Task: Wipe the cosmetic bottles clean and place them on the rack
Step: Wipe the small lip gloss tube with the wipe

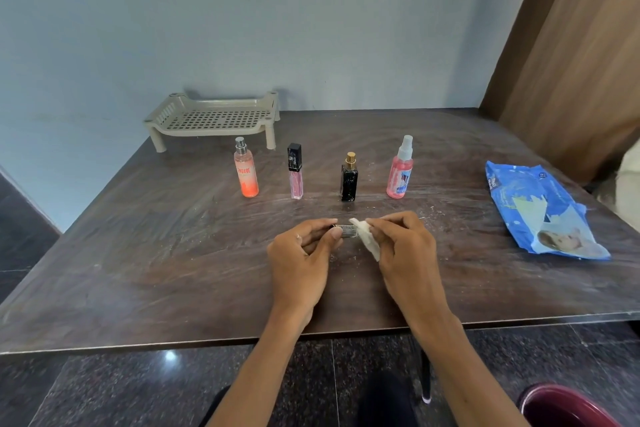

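Showing dark with a pale barcode label, small bottle [346, 231] between hands

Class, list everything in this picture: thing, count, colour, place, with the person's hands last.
rack: one, beige, table's far left
orange spray bottle: one, orange, row's left end
gloss tube: one, pink, black cap, second
black bottle: one, gold top, third
pink spray bottle: one, white nozzle, row's right end
wipes pack: one, blue, table's right
small bottle: one, dark, between the hands
wipe: one, white, against small bottle
table: one, dark brown
maroon container: one, floor, lower right
left hand: holds small bottle
right hand: pinches wipe
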Demonstrator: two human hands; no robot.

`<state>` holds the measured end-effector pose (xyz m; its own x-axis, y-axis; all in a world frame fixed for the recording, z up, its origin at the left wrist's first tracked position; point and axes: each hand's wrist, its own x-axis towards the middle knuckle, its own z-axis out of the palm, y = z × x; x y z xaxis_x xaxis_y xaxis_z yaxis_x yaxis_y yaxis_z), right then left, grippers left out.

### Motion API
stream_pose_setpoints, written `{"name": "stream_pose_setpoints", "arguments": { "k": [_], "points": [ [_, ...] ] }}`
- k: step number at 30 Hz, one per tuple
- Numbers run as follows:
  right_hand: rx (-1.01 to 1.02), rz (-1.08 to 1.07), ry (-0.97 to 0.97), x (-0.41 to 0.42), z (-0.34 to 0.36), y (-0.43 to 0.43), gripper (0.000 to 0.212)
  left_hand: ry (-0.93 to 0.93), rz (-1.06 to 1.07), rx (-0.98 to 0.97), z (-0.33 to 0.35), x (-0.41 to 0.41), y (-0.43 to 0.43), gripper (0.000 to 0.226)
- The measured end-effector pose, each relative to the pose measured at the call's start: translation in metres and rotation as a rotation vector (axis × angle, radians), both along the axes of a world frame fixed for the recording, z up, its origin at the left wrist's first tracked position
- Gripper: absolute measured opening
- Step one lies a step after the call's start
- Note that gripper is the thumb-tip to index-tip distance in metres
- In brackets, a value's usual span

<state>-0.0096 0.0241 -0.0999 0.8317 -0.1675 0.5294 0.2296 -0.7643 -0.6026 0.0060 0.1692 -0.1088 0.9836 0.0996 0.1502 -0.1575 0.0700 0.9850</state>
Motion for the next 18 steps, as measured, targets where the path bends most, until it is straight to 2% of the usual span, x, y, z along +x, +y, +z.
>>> {"name": "stream_pose_setpoints", "arguments": {
  "k": [3, 10, 13, 18],
  "points": [
    [-0.032, -0.023, 0.019, 0.001, 0.002, -0.005, 0.019, -0.001, -0.007, 0.012, 0.000, 0.000, 0.000, 0.018],
    [-0.064, 0.108, -0.033, 0.004, 0.000, 0.030, 0.016, -0.048, 0.018, 0.050, -0.002, 0.000, 0.003, 0.012],
    [0.061, 0.075, 0.005, 0.006, -0.003, 0.019, 0.016, -0.015, 0.003, 0.005, -0.001, -0.001, 0.002, 0.013],
    [0.043, -0.049, 0.094, 0.008, -0.008, -0.011, 0.020, 0.019, 0.004, -0.024, 0.000, 0.000, 0.000, 0.017]
  ]
}}
